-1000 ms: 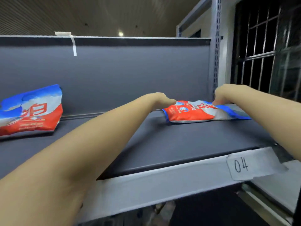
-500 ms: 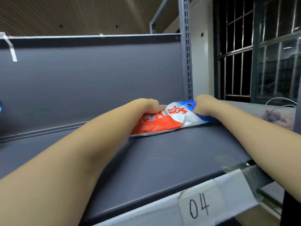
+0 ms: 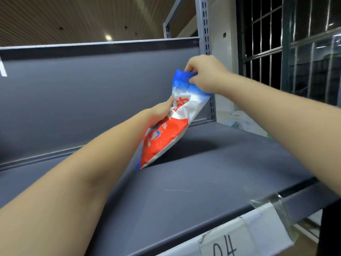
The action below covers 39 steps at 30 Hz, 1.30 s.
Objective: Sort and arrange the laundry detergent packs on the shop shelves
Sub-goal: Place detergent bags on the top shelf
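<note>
A red, white and blue detergent pack (image 3: pixel 166 133) stands tilted on the dark grey shelf (image 3: pixel 184 191), its red bottom corner touching the board and its blue top leaning right. My right hand (image 3: pixel 204 74) pinches the blue top edge from above. My left hand (image 3: pixel 158 113) grips the pack's left side at its middle.
The shelf's grey back panel (image 3: pixel 92 98) rises behind the pack. A perforated metal upright (image 3: pixel 205 34) stands at the right end. A paper label marked 04 (image 3: pixel 225 246) is taped to the front rail. A barred window (image 3: pixel 295 43) lies to the right.
The pack lay flat on the shelf under both hands; now it is raised by its blue end to a steep tilt. The view has swung right, and the second pack on the left is out of sight.
</note>
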Tool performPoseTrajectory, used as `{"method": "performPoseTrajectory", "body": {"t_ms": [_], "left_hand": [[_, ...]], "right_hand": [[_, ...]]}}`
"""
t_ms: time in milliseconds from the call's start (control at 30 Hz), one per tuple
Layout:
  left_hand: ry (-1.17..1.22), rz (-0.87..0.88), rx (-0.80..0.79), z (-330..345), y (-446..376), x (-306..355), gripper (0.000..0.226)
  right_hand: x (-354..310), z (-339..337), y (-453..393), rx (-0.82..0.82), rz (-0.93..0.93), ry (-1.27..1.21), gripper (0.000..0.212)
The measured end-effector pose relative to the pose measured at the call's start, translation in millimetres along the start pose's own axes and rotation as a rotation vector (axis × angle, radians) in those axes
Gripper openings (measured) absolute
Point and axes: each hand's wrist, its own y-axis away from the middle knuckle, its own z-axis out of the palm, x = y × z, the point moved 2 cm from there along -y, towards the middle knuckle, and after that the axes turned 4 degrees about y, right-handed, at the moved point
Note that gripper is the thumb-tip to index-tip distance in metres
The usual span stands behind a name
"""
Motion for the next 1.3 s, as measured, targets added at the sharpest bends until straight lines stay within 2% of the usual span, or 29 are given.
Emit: {"method": "performPoseTrajectory", "body": {"t_ms": [67, 167, 233, 333, 433, 500, 567, 600, 667, 733, 800, 933, 1033, 1167, 1300], "left_hand": [[0.179, -0.013, -0.010, -6.7, 1.5, 0.5, 0.063], [0.356, -0.001, 0.028, -20.6, 6.8, -3.2, 0.055], [0.359, -0.024, 0.056, -31.2, 11.2, -11.1, 0.044], [0.290, -0.028, 0.208, -43.8, 25.4, -26.1, 0.027], [0.234, 0.084, 0.364, -55.0, 42.2, -36.0, 0.022], [0.233, 0.111, 0.452, -63.4, 56.3, -42.5, 0.022], [0.277, 0.095, 0.516, -72.9, 70.1, -48.7, 0.026], [0.300, 0.081, 0.538, -77.7, 77.0, -51.0, 0.027], [0.298, 0.057, 0.589, -87.7, 92.5, -54.4, 0.026], [0.300, 0.037, 0.646, -97.1, 106.5, -57.9, 0.027], [0.306, 0.014, 0.685, -103.6, 120.7, -60.5, 0.026], [0.222, -0.010, 0.747, -127.0, 154.1, -64.4, 0.021], [0.032, 0.000, 0.806, -160.0, 184.1, -65.4, 0.033], [-0.222, -0.023, 0.896, -215.7, 233.7, -78.1, 0.034], [-0.406, -0.101, 0.949, -276.3, 286.2, -98.7, 0.040]], "right_hand": [[-8.0, -14.6, -10.3, 0.037, -0.014, -0.088, 0.034], [-13.0, -29.2, -13.3, 0.077, -0.023, -0.221, 0.028], [-11.8, -31.8, -8.2, 0.055, -0.017, -0.249, 0.027], [-7.1, -25.9, 4.7, 0.033, -0.008, -0.180, 0.027], [-5.1, -17.5, 20.8, 0.106, 0.063, -0.184, 0.029], [-2.7, -9.5, 29.4, 0.213, 0.203, -0.356, 0.029], [-6.7, 0.5, 44.6, 0.244, 0.357, -0.706, 0.025], [-13.1, 6.9, 53.7, 0.193, 0.408, -0.917, 0.025], [-35.5, 23.1, 77.4, -0.041, 0.441, -1.178, 0.028], [-61.0, 42.2, 100.7, -0.329, 0.444, -1.230, 0.028], [-82.2, 57.1, 114.8, -0.508, 0.431, -1.264, 0.030], [-110.9, 59.9, 113.7, -0.498, 0.359, -1.265, 0.032], [-135.6, 54.5, 110.9, -0.520, 0.291, -1.258, 0.024], [-192.0, 46.9, 107.3, -0.560, 0.228, -1.272, 0.017], [-263.9, 56.5, 102.1, -0.585, 0.183, -1.248, 0.025]]}}
